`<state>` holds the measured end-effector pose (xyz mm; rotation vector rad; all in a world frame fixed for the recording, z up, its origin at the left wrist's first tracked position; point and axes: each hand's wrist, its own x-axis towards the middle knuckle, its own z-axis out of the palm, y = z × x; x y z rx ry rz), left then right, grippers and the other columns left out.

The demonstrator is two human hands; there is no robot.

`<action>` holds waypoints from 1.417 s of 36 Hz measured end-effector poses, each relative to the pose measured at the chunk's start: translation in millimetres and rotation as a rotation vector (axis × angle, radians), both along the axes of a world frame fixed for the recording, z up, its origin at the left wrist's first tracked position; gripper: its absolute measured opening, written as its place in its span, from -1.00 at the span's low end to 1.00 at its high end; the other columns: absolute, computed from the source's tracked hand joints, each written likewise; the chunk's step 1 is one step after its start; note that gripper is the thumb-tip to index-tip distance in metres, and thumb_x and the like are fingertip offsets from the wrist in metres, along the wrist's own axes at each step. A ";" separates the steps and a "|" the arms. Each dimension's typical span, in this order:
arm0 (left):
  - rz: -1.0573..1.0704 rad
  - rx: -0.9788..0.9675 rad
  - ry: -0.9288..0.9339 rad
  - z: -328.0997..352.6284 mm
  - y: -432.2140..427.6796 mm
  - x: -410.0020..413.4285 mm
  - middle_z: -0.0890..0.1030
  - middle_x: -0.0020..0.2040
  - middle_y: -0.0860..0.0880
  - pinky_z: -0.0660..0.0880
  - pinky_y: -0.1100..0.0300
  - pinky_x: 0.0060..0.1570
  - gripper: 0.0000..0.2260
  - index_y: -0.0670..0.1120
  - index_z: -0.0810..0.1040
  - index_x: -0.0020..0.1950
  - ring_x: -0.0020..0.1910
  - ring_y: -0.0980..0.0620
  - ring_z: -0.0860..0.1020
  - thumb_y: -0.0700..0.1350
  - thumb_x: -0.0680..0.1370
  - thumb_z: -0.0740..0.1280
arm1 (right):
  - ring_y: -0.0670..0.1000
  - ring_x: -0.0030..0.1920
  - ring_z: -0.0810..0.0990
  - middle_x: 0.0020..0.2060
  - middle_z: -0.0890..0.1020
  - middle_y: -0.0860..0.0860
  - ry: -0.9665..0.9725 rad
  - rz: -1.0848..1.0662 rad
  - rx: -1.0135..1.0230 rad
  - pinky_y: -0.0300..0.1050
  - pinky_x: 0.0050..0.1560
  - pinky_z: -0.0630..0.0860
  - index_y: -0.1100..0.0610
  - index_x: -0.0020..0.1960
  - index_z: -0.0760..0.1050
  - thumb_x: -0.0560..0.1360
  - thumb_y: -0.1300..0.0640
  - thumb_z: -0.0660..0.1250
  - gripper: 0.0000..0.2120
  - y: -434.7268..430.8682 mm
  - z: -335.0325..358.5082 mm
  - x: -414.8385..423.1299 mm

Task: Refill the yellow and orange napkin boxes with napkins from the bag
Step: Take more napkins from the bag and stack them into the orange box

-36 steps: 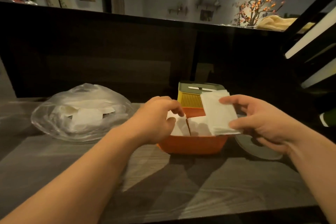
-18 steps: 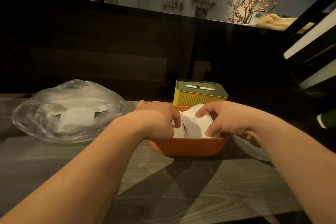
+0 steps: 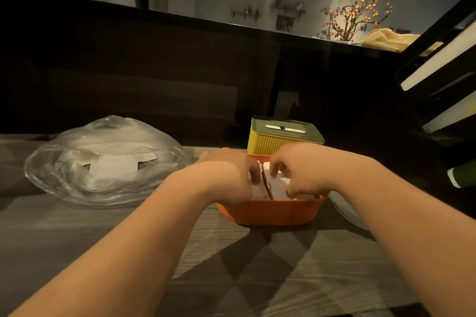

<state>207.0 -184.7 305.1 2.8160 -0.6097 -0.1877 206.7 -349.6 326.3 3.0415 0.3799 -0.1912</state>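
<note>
Centre frame: left hand [image 3: 229, 175] and right hand [image 3: 301, 170] in orange box [image 3: 270, 211], fingers curled onto white napkins [image 3: 277, 184]. Yellow box [image 3: 283, 136] just behind. Bag [image 3: 103, 162] at left on surface [image 3: 77, 234].

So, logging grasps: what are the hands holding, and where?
Right hand grips the right napkin stack by its top, inside the orange box; left hand: hold cannot be told.

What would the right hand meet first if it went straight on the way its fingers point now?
Most likely the napkins in the orange box: the right hand curls its fingers down onto them, seemingly touching.
</note>
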 end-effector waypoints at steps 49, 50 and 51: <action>0.441 0.072 -0.167 -33.9 230.0 2.0 0.40 0.47 -0.06 0.39 0.06 0.34 -0.27 0.12 0.29 0.56 0.50 -0.10 0.28 -0.17 0.46 0.52 | 0.07 0.44 0.36 0.46 0.39 -0.02 -0.065 0.204 0.452 -0.01 0.42 0.37 -0.08 0.49 0.38 0.51 -0.03 0.45 -0.42 250.2 -72.1 41.7; 0.440 0.069 -0.166 -33.9 230.6 2.4 0.38 0.48 -0.07 0.37 0.03 0.37 -0.25 0.11 0.28 0.56 0.52 -0.10 0.25 -0.16 0.46 0.53 | 0.08 0.45 0.37 0.48 0.38 0.00 -0.009 0.193 0.417 0.01 0.44 0.37 -0.06 0.52 0.35 0.51 -0.05 0.45 -0.38 251.4 -70.6 41.5; 0.438 0.070 -0.164 -33.8 231.1 2.7 0.37 0.49 -0.07 0.35 0.02 0.40 -0.25 0.10 0.28 0.57 0.53 -0.10 0.23 -0.16 0.45 0.53 | 0.09 0.45 0.39 0.48 0.40 0.02 0.033 0.178 0.412 0.04 0.44 0.37 -0.05 0.53 0.32 0.51 -0.06 0.45 -0.36 252.8 -70.1 42.0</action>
